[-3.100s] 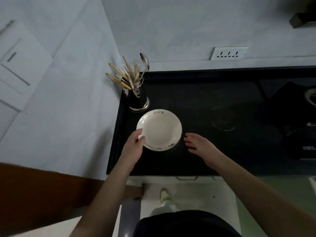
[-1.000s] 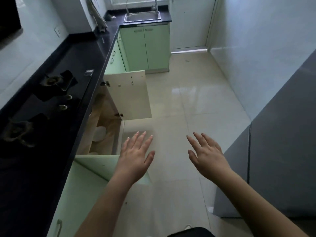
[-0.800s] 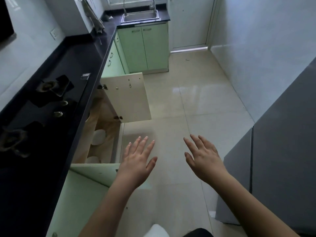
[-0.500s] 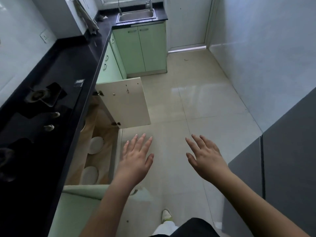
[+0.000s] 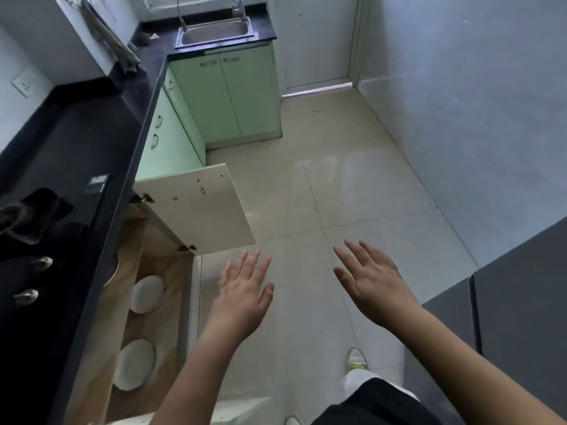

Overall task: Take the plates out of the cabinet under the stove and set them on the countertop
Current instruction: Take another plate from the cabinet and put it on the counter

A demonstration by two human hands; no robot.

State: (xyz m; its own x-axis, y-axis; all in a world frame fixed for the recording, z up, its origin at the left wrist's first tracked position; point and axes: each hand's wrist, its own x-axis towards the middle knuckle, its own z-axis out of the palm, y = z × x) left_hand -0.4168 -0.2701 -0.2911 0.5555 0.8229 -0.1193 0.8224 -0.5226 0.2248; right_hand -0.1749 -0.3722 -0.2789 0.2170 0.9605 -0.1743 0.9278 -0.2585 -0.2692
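Observation:
Under the black stove (image 5: 27, 234) the cabinet (image 5: 129, 305) stands open, its wooden floor lit. Two white plates lie on that floor: a far plate (image 5: 147, 294) and a near plate (image 5: 135, 363). A third pale rim (image 5: 112, 269) shows partly under the countertop edge. My left hand (image 5: 242, 292) hovers over the floor tiles just right of the cabinet opening, fingers straight, holding nothing. My right hand (image 5: 371, 280) floats further right, also flat and empty. The black countertop (image 5: 92, 130) runs along the left.
The far cabinet door (image 5: 199, 207) swings out into the aisle; the near door's edge (image 5: 239, 406) shows at the bottom. Green cabinets (image 5: 233, 93) and a steel sink (image 5: 214, 33) close the far end. A grey appliance (image 5: 521, 302) stands at right. My foot (image 5: 356, 360) is on the tiles.
I turned away from the plate on the countertop toward the open cabinet. Over the last second the view dropped closer, showing both plates inside; my hands stayed flat and empty.

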